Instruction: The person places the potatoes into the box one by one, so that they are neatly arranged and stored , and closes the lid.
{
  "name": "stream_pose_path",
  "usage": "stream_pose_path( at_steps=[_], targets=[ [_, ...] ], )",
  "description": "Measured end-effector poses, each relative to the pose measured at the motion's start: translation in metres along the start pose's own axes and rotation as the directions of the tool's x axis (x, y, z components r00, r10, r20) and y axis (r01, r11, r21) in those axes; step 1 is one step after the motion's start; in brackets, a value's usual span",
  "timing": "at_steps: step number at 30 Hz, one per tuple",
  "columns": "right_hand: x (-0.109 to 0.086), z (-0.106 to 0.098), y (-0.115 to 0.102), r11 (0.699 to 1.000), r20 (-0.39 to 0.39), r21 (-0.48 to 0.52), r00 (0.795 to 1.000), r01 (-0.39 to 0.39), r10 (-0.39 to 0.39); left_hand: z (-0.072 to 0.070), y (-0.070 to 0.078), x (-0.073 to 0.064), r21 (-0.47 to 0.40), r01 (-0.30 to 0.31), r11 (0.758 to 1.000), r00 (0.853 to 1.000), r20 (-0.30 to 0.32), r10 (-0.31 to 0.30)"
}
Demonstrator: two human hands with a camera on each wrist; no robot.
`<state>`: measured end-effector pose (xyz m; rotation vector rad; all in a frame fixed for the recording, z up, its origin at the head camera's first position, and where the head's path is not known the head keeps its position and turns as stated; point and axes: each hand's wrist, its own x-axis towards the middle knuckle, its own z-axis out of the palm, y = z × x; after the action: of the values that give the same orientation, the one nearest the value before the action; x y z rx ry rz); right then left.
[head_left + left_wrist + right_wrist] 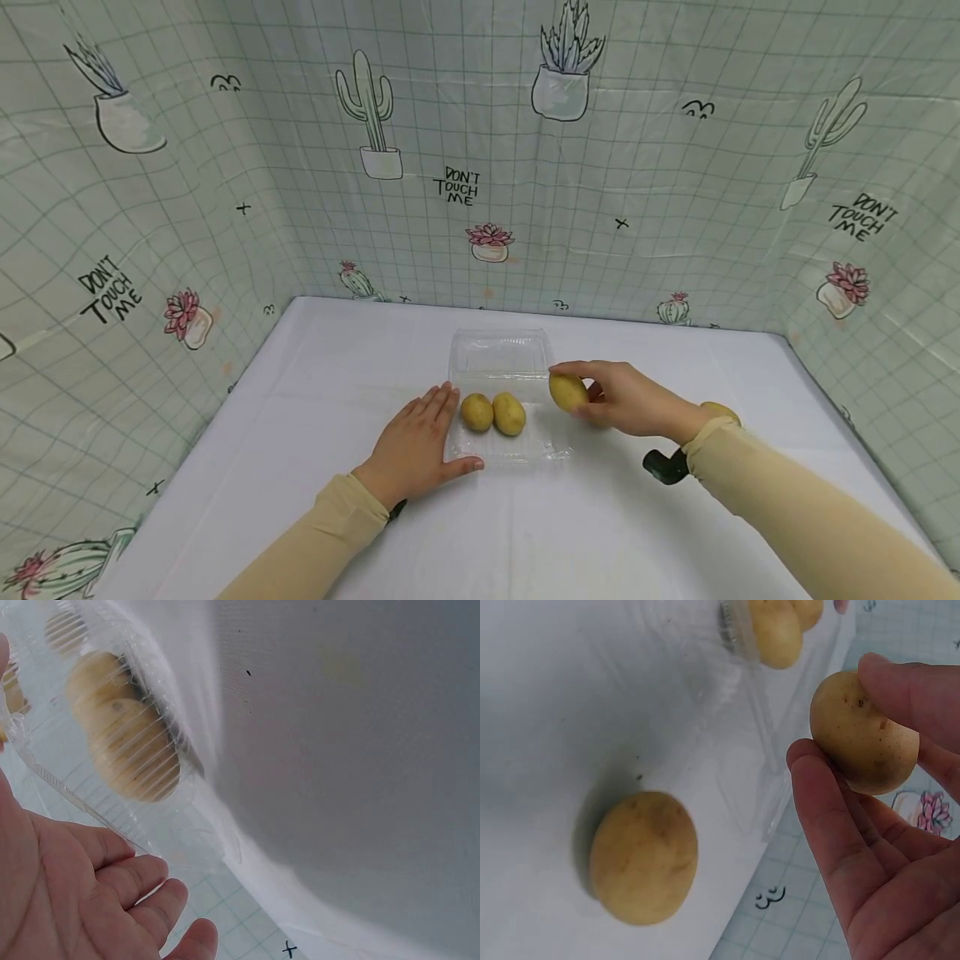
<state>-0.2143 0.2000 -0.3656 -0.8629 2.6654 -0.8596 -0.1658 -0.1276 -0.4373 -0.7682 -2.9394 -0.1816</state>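
A clear plastic clamshell box [543,437] lies unfolded on the table, its lid [498,350] toward the back. Two potatoes [477,412] [135,750] sit side by side in the base. My right hand [626,400] pinches another potato [567,392] [862,735] between thumb and fingers, at the box's right side. With fingers extended, my left hand [416,442] rests along the box's left edge; in the left wrist view its fingers [131,885] are beside the clear wall. A loose potato [643,859] lies on the table in the right wrist view.
Near my right wrist, a potato [722,412] is partly hidden by the sleeve. A dark curved device [666,467] is at that wrist. White cloth covers the table [510,533], and a grid-patterned curtain [300,167] with plant drawings surrounds its back and sides.
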Motion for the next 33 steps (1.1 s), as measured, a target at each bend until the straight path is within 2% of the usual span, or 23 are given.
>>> stream_pose_path(
  at_steps=[8, 12, 19, 33],
  targets=[
    [0.017, 0.012, -0.008, 1.0, 0.013, -0.005, 1.0, 0.019, -0.019, 0.0, -0.001, 0.001, 0.007, -0.007, 1.0, 1.0, -0.001, 0.007],
    [0.021, 0.017, -0.008, 0.999, 0.024, -0.007, 0.999, 0.04, -0.04, -0.001, 0.0, 0.001, 0.011, -0.007, 1.0, 1.0, 0.0, 0.007],
    [0.024, 0.023, -0.007, 1.0, 0.026, -0.002, 0.999, 0.031, -0.031, -0.001, 0.0, 0.0, 0.004, 0.003, 1.0, 1.0, 0.02, -0.003],
    [0.031, 0.037, -0.008, 0.981, -0.017, -0.176, 0.996, 0.078, -0.082, 0.002, 0.0, -0.001, 0.022, -0.012, 1.0, 1.0, -0.014, 0.012]
  ],
)
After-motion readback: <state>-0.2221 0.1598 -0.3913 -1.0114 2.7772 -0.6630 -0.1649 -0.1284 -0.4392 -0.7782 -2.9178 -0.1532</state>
